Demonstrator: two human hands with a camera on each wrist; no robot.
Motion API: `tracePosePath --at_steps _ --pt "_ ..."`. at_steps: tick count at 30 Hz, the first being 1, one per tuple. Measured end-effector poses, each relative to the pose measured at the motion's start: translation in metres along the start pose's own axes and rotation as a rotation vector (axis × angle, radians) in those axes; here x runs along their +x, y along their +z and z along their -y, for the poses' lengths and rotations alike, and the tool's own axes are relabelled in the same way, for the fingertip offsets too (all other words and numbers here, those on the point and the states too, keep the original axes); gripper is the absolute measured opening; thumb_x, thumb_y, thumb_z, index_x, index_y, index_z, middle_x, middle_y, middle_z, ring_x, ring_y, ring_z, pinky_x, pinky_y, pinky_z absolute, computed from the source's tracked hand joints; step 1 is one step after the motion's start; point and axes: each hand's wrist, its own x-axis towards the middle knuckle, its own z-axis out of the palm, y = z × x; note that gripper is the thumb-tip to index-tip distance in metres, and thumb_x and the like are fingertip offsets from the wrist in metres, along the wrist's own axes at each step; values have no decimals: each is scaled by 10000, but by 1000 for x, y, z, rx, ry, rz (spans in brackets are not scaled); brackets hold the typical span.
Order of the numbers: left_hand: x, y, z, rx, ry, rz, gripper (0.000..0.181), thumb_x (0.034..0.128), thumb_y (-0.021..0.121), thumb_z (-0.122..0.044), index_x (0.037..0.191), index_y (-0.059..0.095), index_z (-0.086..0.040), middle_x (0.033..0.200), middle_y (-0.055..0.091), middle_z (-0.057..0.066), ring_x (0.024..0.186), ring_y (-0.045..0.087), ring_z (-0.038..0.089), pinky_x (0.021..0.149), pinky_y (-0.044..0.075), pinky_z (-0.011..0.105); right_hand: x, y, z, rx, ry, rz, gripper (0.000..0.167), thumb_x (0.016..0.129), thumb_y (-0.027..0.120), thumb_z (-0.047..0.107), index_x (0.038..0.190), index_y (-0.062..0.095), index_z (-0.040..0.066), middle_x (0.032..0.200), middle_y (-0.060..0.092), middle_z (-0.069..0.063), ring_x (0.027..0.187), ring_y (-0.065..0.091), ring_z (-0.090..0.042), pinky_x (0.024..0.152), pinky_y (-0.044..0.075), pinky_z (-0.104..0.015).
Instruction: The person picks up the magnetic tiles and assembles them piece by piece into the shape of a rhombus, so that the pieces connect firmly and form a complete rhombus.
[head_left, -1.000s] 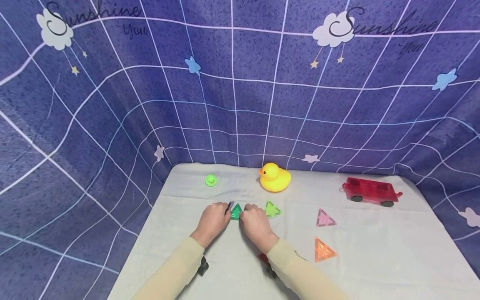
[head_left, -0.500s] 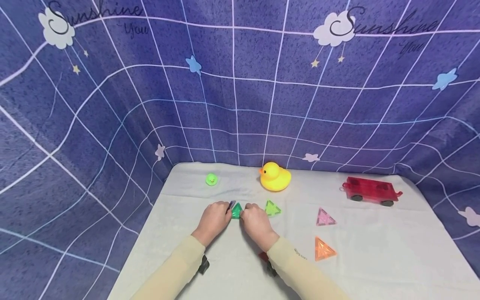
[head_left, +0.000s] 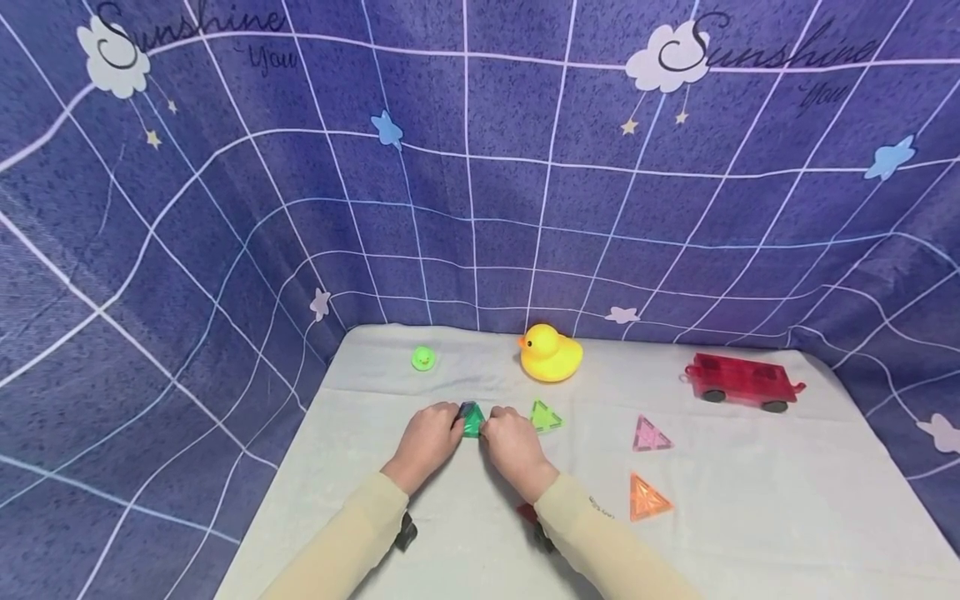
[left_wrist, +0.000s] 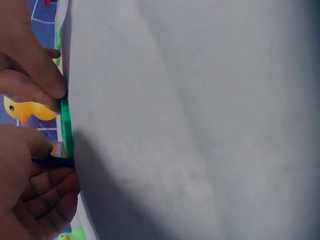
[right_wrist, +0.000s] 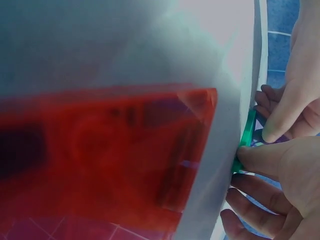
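A green triangular tile (head_left: 473, 420) lies between the two hands, its right corner pinched by my right hand (head_left: 516, 450). My left hand (head_left: 426, 446) pinches a dark blue-purple tile (head_left: 467, 409) that leans against the green one's left side. In the left wrist view, the dark tile (left_wrist: 56, 161) sits between thumb and fingers, meeting the lower end of the green tile (left_wrist: 66, 127). The right thumb presses the green tile (right_wrist: 245, 145) in the right wrist view. Fingers partly hide both tiles.
Around the hands lie a light green triangle (head_left: 544, 417), a pink triangle (head_left: 650, 435) and an orange triangle (head_left: 647, 498). Farther back are a small green duck (head_left: 423, 359), a yellow duck (head_left: 551, 354) and a red wheeled base (head_left: 742, 381). A red piece (head_left: 527, 512) shows beside the right sleeve.
The dark tile in my left hand has tilted toward the green tile; earlier it showed as a thin, steeper sliver. Both hands stay nearly in place.
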Motion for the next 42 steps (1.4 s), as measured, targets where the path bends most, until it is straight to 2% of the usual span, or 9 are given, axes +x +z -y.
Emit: tracePosePath --at_steps 5,10,13,17,24,30,35,38,42 --pt "-7 -4 3 -45 -16 33 234 939 760 -96 780 594 -140 733 577 -14 666 612 181 609 501 379 1 -1 0 21 7 25 104 857 849 120 771 799 149 727 587 -5 691 632 -205 604 537 -352" --pt "-11 -7 8 -106 -67 58 230 927 794 -112 790 615 -159 725 549 -62 641 543 115 597 475 316 1 -2 0 42 11 35 70 863 843 119 806 809 143 736 592 -8 700 626 -204 608 532 -351" --pt "-12 -8 10 -140 -84 58 243 923 801 -115 771 621 -171 696 520 -91 610 480 89 581 443 280 0 -2 -1 59 5 34 54 867 830 118 821 807 134 735 588 -14 689 612 -206 599 524 -352" --pt "-12 -8 13 -182 -81 47 239 909 819 -110 766 637 -165 686 526 -106 607 475 74 580 440 270 -2 -6 -3 92 -14 43 20 867 816 123 859 804 108 749 594 -25 686 607 -211 589 521 -353" --pt "-11 -5 14 -216 -92 30 228 885 835 -84 762 655 -152 684 552 -97 622 496 76 594 462 283 -4 -15 -9 176 -28 133 220 885 827 182 1068 801 62 909 680 -51 803 655 -205 694 559 -351" --pt "-11 -4 12 -223 -121 53 205 893 816 -71 772 666 -140 694 564 -93 631 497 75 601 467 271 -7 -19 -19 256 -31 182 350 927 795 217 1216 746 27 1022 732 -70 898 687 -196 783 572 -375" --pt "-12 -5 10 -235 -129 49 217 891 813 -60 763 652 -130 688 551 -87 634 492 92 604 456 284 -11 -22 -38 286 12 99 338 913 807 198 1198 746 26 1062 737 -100 968 708 -264 855 570 -427" --pt "-12 -5 11 -238 -127 40 226 885 814 -51 758 643 -127 684 541 -81 635 485 100 607 449 291 -13 -24 -54 282 71 38 322 891 822 163 1169 752 16 1051 725 -120 959 700 -298 857 569 -452" --pt "-11 -4 11 -240 -130 41 224 881 815 -50 759 644 -125 680 540 -80 633 482 100 604 448 291 -17 -26 -74 276 169 13 326 870 841 152 1152 757 10 1058 710 -133 961 686 -314 853 566 -474"
